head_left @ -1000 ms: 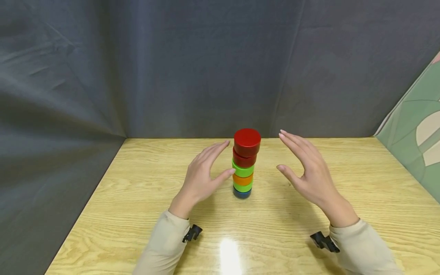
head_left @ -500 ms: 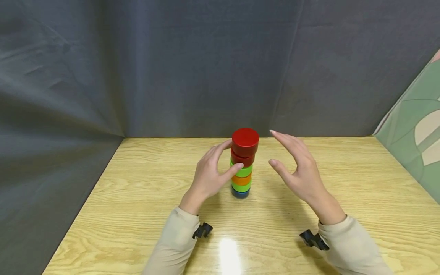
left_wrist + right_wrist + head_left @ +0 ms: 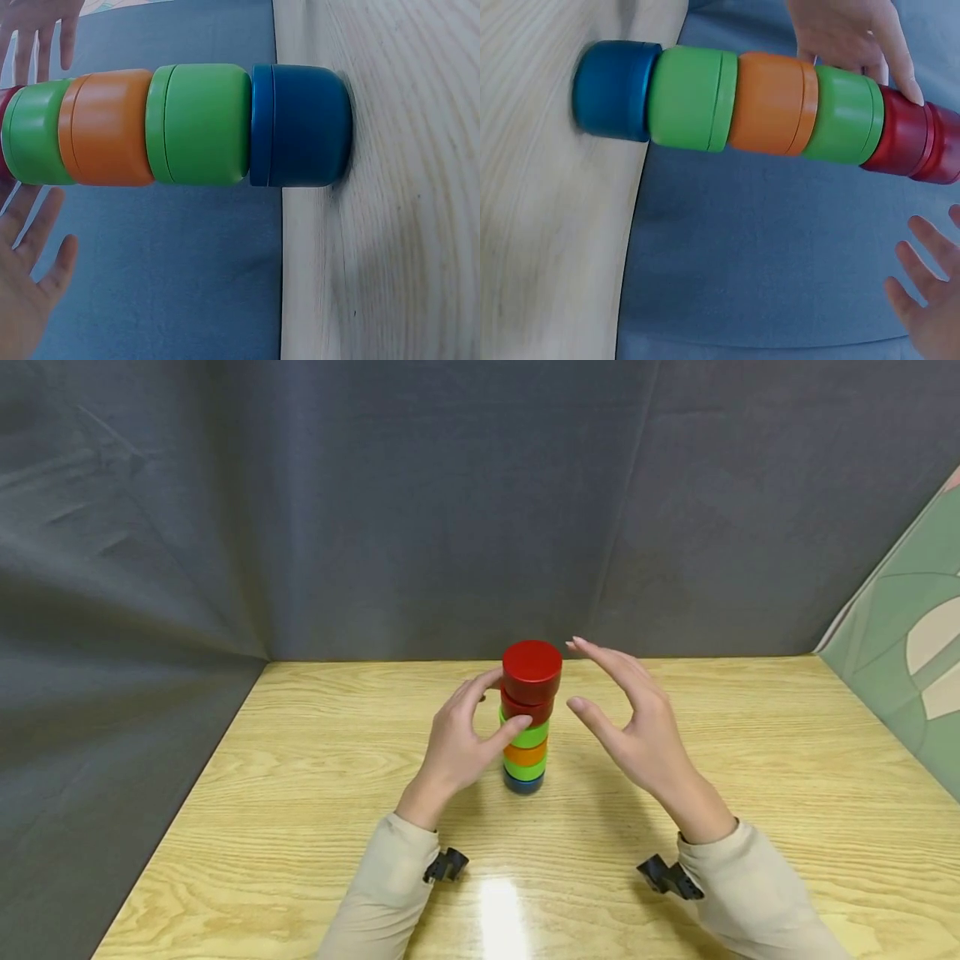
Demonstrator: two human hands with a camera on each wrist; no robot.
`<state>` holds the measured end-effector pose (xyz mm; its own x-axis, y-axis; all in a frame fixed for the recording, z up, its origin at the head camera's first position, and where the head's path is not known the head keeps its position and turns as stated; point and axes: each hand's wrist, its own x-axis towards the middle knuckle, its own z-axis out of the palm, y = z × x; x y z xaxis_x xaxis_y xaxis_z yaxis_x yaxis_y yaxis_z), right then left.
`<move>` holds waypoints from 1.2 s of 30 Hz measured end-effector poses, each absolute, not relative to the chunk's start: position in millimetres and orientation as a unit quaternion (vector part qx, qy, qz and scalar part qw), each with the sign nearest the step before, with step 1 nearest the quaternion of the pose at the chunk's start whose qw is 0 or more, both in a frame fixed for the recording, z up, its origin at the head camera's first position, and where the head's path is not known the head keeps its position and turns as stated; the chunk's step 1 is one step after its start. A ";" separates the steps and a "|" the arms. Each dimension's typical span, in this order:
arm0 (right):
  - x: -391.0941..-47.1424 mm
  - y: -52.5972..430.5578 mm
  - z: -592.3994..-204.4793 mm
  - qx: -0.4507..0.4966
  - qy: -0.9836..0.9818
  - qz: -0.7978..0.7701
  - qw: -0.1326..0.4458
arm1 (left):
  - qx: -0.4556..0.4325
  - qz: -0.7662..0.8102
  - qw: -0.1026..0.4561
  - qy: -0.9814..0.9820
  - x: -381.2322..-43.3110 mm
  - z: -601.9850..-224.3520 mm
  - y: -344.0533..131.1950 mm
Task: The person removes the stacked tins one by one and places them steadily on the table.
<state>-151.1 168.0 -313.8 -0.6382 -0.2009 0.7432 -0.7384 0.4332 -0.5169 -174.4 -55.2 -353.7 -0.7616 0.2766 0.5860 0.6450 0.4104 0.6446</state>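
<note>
Versus 1 s ago, left hand [image 3: 456, 739] sits further in, thumb in front and fingers behind, curved round lower red [image 3: 542, 707]; firmness of hold, cannot tell. Right hand [image 3: 651, 731] is also nearer, fingers spread and relaxed, just beside upper red [image 3: 532, 672] but apart from it. Stack [image 3: 536, 737], 6 pieces, stands upright between the 2 hands, blue [image 3: 523, 783] on the table [image 3: 315, 860]; judged: left side is braced, right side lacks contact, nothing lifted yet.

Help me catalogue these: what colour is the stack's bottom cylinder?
The bottom cylinder is blue; it shows best in the left wrist view.
</note>
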 end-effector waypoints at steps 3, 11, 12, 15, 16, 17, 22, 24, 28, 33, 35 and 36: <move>-152.3 164.3 -311.8 0.299 -0.789 0.450 0.294 | -0.285 -0.479 0.184 -0.810 -174.3 -353.9 -55.5; -156.0 158.2 -308.3 0.289 -0.788 0.478 0.258 | -0.281 -0.524 0.137 -0.793 -175.0 -356.9 -54.2; -156.3 157.4 -307.9 0.288 -0.789 0.479 0.255 | -0.280 -0.527 0.134 -0.791 -175.0 -357.4 -54.0; -157.0 155.3 -306.8 0.286 -0.792 0.478 0.252 | -0.281 -0.532 0.130 -0.788 -175.2 -358.0 -53.7; -157.2 154.7 -306.3 0.285 -0.793 0.477 0.252 | -0.282 -0.532 0.130 -0.788 -175.4 -358.2 -53.7; -157.3 154.2 -305.9 0.284 -0.794 0.476 0.250 | -0.283 -0.533 0.130 -0.787 -175.6 -358.2 -53.6; -157.8 151.5 -303.8 0.281 -0.796 0.476 0.245 | -0.286 -0.534 0.129 -0.785 -176.8 -358.3 -53.6; -158.0 150.4 -303.1 0.280 -0.797 0.476 0.244 | -0.285 -0.536 0.128 -0.784 -177.0 -358.2 -53.9; -158.2 149.1 -301.5 0.278 -0.796 0.478 0.246 | -0.287 -0.543 0.123 -0.780 -177.3 -357.8 -54.3; -159.2 148.0 -300.5 0.277 -0.795 0.480 0.246 | -0.288 -0.548 0.118 -0.777 -177.6 -357.9 -55.0; -159.6 147.9 -300.5 0.277 -0.796 0.479 0.246 | -0.286 -0.548 0.117 -0.777 -177.6 -358.1 -55.3; -159.5 148.0 -300.2 0.276 -0.796 0.478 0.246 | -0.286 -0.549 0.117 -0.776 -177.6 -358.1 -55.4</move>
<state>-159.5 148.0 -300.2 -0.7260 -0.2048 0.6565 -0.6757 0.3899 -0.6256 -177.6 -55.4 -358.1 -0.8088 0.3166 0.4955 0.5727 0.2331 0.7859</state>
